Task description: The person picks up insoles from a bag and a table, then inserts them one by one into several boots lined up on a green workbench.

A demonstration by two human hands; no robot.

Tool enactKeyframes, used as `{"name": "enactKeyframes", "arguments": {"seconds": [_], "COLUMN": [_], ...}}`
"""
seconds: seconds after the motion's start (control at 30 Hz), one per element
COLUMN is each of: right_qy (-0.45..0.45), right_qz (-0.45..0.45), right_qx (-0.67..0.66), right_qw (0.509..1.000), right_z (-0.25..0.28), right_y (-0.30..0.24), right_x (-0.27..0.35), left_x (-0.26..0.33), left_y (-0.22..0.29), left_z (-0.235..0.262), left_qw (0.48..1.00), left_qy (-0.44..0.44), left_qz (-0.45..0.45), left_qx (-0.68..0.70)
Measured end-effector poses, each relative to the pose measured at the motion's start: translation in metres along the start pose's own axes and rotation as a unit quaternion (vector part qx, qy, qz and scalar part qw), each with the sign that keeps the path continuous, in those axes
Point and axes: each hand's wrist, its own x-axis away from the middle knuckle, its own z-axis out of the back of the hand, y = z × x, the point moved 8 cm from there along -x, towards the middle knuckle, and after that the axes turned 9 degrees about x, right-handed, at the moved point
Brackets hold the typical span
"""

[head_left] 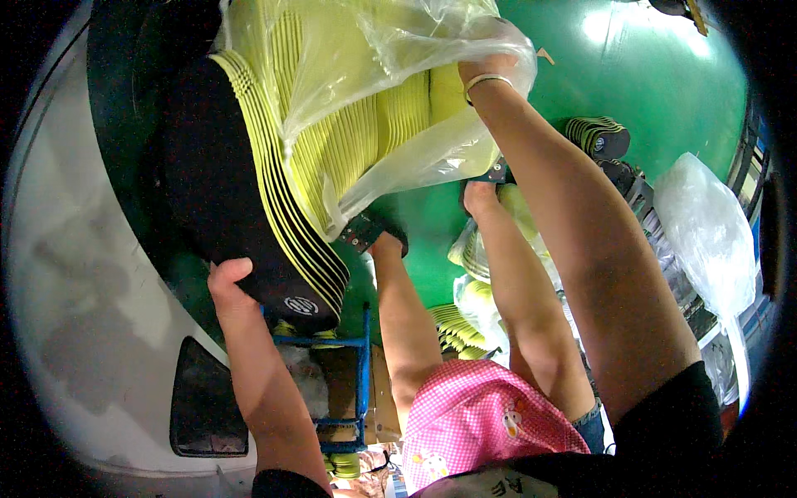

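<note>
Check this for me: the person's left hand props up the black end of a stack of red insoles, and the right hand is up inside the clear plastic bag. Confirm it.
Not quite. The insoles are yellow-green with black faces, not red, as the head view shows. The rest holds: the left hand props the stack's black end, and the right hand is up inside the clear plastic bag.
</note>
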Motion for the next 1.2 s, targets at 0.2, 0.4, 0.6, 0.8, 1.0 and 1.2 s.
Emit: {"name": "enactKeyframes", "arguments": {"seconds": [0.2,0.4,0.6,0.8,1.0,1.2], "right_qy": [0.046,-0.032,0.059,-0.187,-0.160,-0.096], "right_qz": [0.095,-0.078,0.068,0.090,0.627,0.649], "right_qx": [0.262,-0.020,0.080,-0.178,-0.097,-0.118], "right_qw": [0.959,0.996,0.993,0.962,0.757,0.746], "right_z": [-0.004,-0.009,-0.010,-0.009,0.052,0.152], "right_y": [-0.023,0.004,-0.019,-0.008,-0.043,-0.053], "right_x": [0.001,0.013,0.049,0.085,0.234,0.303], "left_x": [0.013,0.002,0.001,-0.011,-0.023,0.003], "left_y": [-0.018,-0.023,-0.021,-0.016,-0.011,0.009], "left_z": [-0.002,0.006,-0.003,0.010,-0.006,-0.002], "left_qw": [0.998,0.999,0.997,0.995,0.984,0.984], "left_qy": [0.058,-0.008,0.026,0.054,-0.019,0.022], "left_qz": [0.015,0.035,0.050,0.074,0.125,0.138], "left_qx": [0.005,0.017,0.055,0.046,0.124,0.108]}}
